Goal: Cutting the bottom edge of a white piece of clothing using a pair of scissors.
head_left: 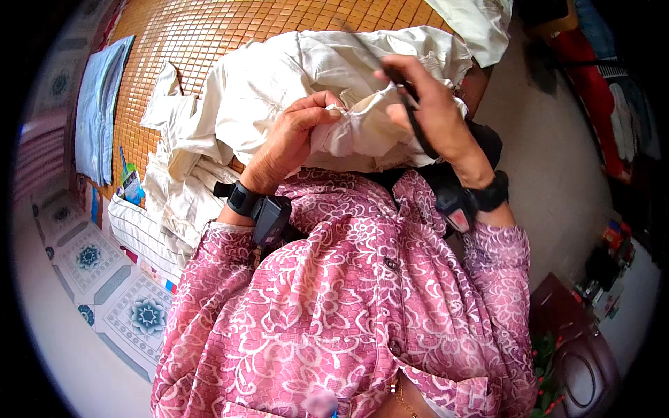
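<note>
A large white cloth with frayed edges lies bunched over the lap and the near edge of a bamboo tile mat. My left hand pinches a gathered fold of it between thumb and fingers. To the right, my right hand grips a long dark tool, blurred by motion, that looks like scissors; its narrow end points up and left above the cloth. Whether its blades are apart cannot be told. The fingers of my right hand are close to the raised cloth edge.
The bamboo mat stretches behind the cloth. At the left lie folded blue fabric, a small colourful packet and a striped white cloth. More white fabric hangs over the mat's far right corner. Red fabric is farther right.
</note>
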Demonstrator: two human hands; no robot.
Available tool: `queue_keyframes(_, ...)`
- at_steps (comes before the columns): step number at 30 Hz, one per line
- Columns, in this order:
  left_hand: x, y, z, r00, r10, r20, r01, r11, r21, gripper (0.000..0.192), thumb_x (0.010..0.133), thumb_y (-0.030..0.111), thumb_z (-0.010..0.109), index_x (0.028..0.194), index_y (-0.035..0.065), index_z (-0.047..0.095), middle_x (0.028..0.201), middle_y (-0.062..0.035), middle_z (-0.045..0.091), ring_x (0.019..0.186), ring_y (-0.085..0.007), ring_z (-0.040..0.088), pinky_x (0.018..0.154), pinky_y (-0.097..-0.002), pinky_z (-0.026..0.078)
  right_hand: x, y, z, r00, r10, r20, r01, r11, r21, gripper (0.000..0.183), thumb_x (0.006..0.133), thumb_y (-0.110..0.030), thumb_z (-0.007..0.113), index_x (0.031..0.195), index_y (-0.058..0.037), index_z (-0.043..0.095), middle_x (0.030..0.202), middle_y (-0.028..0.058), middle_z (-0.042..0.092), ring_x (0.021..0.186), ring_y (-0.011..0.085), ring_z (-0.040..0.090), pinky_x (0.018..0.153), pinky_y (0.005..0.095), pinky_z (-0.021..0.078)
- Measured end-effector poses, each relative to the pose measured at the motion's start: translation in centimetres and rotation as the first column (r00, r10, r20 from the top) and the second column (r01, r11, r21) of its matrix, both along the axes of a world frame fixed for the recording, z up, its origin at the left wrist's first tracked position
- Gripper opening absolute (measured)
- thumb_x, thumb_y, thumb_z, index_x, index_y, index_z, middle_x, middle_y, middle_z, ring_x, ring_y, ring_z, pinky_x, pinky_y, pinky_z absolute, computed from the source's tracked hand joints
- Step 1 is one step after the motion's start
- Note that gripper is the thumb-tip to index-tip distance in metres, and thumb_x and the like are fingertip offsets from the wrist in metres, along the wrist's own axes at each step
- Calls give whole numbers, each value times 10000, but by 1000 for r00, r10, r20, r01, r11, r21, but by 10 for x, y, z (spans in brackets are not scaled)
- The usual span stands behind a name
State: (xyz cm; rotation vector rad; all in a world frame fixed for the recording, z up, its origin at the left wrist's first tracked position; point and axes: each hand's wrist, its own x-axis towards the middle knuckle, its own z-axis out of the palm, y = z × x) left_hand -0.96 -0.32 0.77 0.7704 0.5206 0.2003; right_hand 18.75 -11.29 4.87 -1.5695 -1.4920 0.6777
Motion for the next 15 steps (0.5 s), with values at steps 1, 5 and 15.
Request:
queue_keyframes(1, 1, 0, -1, 1000, -10, 2, 10, 1000, -3, 141, 832, 65, 459, 932, 13, 544, 960, -46, 583, 866, -117, 553, 810, -222, 427, -2, 5, 1, 999, 32, -4, -32, 988, -149, 450, 777, -74, 619, 1195, -75, 452, 903, 101, 612, 789, 187, 624, 672, 309, 501)
queue_keyframes(5, 4, -3, -1, 999, 41, 11, -40, 998, -39, 121, 849, 69, 478, 936, 16, 543, 953, -45, 592, 866, -113, 567, 796, -223, 448, -1, 1, -25, 997, 42, -57, -54, 976, -210, 384, 756, -72, 607, 1124, -40, 501, 729, 118, 558, 673, 176, 594, 602, 309, 470)
queue_keyframes(15, 15, -4, 7, 990, -49, -130, 84, 956, 280, 149, 863, 110, 585, 987, 32, 610, 934, -5, 589, 830, -91, 559, 780, -191, 435, 14, -11, -6, 940, -289, 179, 302, 952, -51, 363, 740, -37, 639, 1090, -35, 541, 726, 122, 584, 652, 221, 605, 612, 315, 486)
